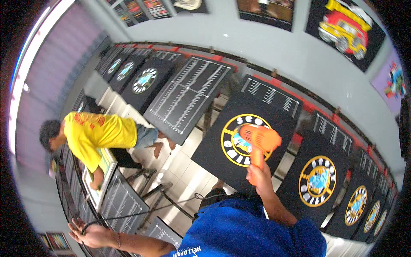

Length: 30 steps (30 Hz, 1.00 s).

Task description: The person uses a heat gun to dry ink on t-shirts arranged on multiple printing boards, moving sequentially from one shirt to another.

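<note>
While the right hand [258, 174] grips the orange plastic heat gun [259, 141] by its handle, its nozzle points down at the black shirt with a round yellow print [239, 139], seemingly to dry the ink. The left hand [92, 233] lies flat and released on a black printing board [120, 201], apparently for support.

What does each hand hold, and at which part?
The right hand holds the orange heat gun by its handle. The left hand holds nothing; it rests flat on a board.

Right hand [258, 173] raised, fist closed; left hand [92, 234] spread flat.
</note>
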Tool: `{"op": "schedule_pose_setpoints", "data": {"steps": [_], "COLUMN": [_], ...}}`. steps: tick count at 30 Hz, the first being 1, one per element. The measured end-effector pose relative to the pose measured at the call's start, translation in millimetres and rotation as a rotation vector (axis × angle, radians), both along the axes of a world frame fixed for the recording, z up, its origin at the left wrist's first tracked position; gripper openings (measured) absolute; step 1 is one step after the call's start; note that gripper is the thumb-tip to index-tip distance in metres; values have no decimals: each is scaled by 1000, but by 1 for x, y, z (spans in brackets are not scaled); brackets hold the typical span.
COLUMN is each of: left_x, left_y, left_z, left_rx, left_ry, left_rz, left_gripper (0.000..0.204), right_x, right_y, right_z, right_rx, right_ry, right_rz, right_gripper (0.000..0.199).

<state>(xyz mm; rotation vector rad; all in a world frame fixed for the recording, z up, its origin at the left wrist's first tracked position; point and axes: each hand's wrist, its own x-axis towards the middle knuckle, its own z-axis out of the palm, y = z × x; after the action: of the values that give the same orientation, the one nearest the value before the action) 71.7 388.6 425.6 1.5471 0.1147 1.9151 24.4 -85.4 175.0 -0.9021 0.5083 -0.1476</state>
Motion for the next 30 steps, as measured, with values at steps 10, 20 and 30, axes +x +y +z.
{"op": "schedule_pose_setpoints", "data": {"steps": [10,20,30], "left_x": [-24,-46,-74], "left_y": [103,85,116], "left_z": [-63,-75,-128], "left_rx": [-404,-644,-709], "left_ry": [-171,-206,-313], "left_rz": [-155,-109,-220], "left_gripper": [16,23,61], "right_x": [2,97,155], "right_y": [7,68,122], "right_z": [30,65,80], "right_rx": [55,60,24], "right_ry": [-95,-331,-388], "right_rz": [143,96,49], "right_gripper": [64,44,17]}}
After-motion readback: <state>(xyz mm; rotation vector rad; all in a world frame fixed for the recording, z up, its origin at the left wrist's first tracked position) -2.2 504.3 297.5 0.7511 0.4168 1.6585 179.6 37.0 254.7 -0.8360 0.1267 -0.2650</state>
